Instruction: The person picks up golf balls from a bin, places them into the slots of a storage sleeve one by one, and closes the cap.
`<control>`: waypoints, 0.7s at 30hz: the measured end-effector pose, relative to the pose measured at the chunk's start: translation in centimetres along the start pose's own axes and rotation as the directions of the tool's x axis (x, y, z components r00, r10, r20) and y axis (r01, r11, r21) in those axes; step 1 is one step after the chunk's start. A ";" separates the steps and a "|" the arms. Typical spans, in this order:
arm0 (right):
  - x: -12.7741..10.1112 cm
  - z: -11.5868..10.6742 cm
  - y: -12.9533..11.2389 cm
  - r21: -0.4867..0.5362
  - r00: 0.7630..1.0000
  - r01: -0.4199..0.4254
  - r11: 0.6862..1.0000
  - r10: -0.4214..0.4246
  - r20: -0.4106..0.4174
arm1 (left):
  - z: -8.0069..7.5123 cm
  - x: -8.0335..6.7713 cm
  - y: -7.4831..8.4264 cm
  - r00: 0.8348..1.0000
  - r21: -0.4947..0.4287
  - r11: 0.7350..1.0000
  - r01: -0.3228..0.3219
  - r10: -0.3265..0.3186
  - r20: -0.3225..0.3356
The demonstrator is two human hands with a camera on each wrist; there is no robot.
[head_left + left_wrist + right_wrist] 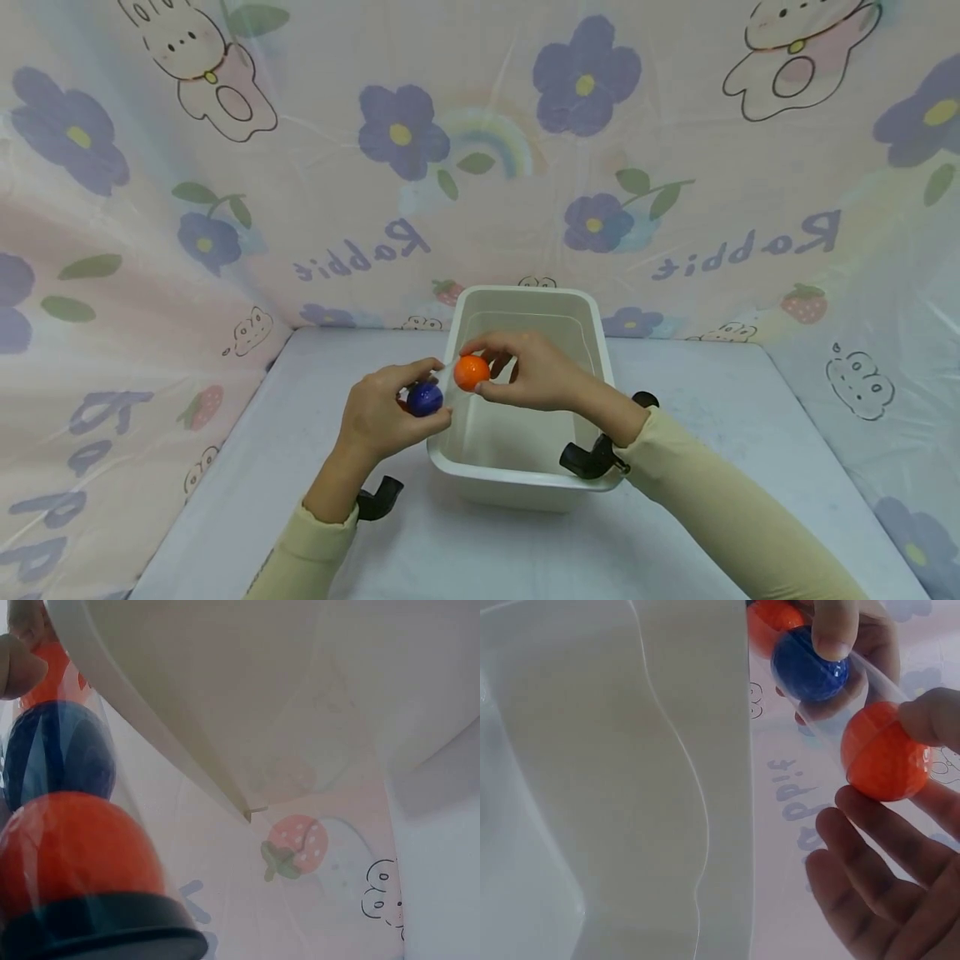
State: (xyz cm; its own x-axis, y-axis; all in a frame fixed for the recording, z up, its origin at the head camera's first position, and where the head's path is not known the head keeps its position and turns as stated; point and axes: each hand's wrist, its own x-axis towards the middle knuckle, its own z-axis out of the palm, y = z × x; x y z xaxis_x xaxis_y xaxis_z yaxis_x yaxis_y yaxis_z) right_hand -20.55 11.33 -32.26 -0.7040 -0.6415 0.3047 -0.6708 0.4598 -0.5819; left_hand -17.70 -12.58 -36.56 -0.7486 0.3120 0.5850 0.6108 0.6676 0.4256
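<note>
My left hand [375, 414] grips a clear tube holding balls, its fingers around a dark blue ball [426, 399]. In the left wrist view, an orange ball [82, 844] fills the near end of the tube, above a black cap [105, 922]. The blue ball [60, 754] comes after it. At the tube's other end, my right hand [543, 375] pinches another orange ball [472, 372] between thumb and fingers. The right wrist view has this orange ball [885, 751] at the tube's mouth, with the other fingers spread below.
Under both hands stands a deep white plastic bin [525, 479], the tube over its left side. It rests on a white-covered table [697, 508]. Patterned curtains [480, 208] with flowers and rabbits hang behind and at the sides. Black curved pieces [588, 460] are at both wrists.
</note>
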 end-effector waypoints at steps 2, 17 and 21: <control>0.0 0.1 0.0 0.005 1.000 -0.003 1.000 0.003 0.001 | 0.0 0.0 0.0 1.000 0.001 1.000 0.001 -0.001 -0.004; -0.1 0.1 0.2 0.034 1.000 0.011 0.999 -0.011 0.005 | 0.3 -0.1 -0.3 0.998 -0.009 0.999 -0.048 0.048 -0.042; -0.3 0.0 0.4 0.019 1.000 0.007 1.000 -0.007 0.004 | 0.3 -0.1 -0.4 0.998 -0.006 0.998 -0.056 0.056 -0.043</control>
State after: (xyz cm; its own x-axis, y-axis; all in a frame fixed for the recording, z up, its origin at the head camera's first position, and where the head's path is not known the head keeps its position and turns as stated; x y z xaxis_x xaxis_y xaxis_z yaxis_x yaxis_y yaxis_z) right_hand -20.59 11.73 -32.60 -0.6982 -0.6471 0.3062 -0.6714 0.4432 -0.5940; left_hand -17.94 -12.63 -36.98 -0.7016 0.3195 0.6369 0.6535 0.6448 0.3964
